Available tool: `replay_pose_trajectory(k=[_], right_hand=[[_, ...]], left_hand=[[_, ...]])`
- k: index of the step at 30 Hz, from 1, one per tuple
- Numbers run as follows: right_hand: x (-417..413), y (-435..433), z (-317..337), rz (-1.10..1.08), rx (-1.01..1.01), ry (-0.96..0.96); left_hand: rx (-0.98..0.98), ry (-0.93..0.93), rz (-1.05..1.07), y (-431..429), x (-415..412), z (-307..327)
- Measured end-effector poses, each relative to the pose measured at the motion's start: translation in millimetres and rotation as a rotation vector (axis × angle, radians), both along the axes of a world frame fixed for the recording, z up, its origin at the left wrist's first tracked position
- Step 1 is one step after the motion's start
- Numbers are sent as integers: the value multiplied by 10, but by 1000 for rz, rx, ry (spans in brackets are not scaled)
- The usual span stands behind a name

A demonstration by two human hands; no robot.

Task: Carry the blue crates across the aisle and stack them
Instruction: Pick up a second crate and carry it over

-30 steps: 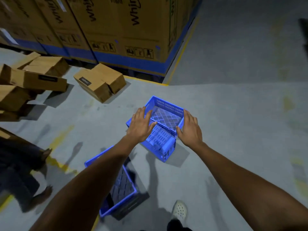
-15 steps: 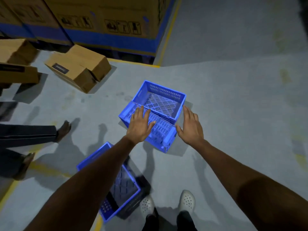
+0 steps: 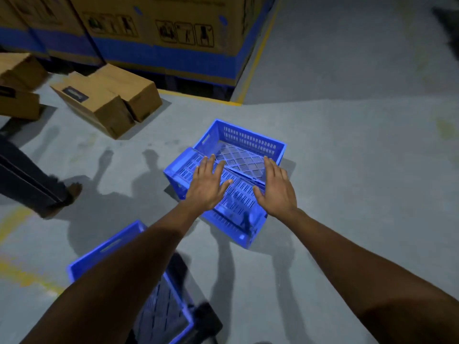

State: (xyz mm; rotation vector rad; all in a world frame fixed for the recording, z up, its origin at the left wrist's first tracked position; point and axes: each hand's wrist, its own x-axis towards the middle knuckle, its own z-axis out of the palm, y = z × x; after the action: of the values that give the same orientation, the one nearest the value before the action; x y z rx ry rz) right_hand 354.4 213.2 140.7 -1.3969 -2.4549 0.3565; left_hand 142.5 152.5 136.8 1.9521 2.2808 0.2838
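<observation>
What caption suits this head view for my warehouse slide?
Both open hands, left hand and right hand, hover over blue crates on the floor.

Bare floor (image 3: 360, 170) lies right of the stacked crates (image 3: 238, 155); cardboard boxes (image 3: 109, 100) crowd the left.

Warehouse: stacked appliance cartons (image 3: 159, 33), yellow floor lines (image 3: 255, 58).

left hand (image 3: 207, 187) flat, empty | right hand (image 3: 277, 191) flat, empty | over blue crates (image 3: 238, 165)
</observation>
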Motion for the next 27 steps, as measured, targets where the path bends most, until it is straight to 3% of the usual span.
replay_pose_trajectory(k=[7,12,16,20,27], right_hand=[[-92,109,-1511,6,92,-9],[-182,157,-2179,33,120,-20],[-300,99,-2526,139,-69,-145],[-423,-22,-2769,172,-113,-447],[-367,-116,-2659,65,-29,-341]], left_hand=[[47,51,-33,112,64,-1448],[83,41,-5,174,69,-2112],[-18,-38,207,194,72,-2459],[-108,-524,578,218,64,-2624],[165,-1309,755,373,118,-2593]])
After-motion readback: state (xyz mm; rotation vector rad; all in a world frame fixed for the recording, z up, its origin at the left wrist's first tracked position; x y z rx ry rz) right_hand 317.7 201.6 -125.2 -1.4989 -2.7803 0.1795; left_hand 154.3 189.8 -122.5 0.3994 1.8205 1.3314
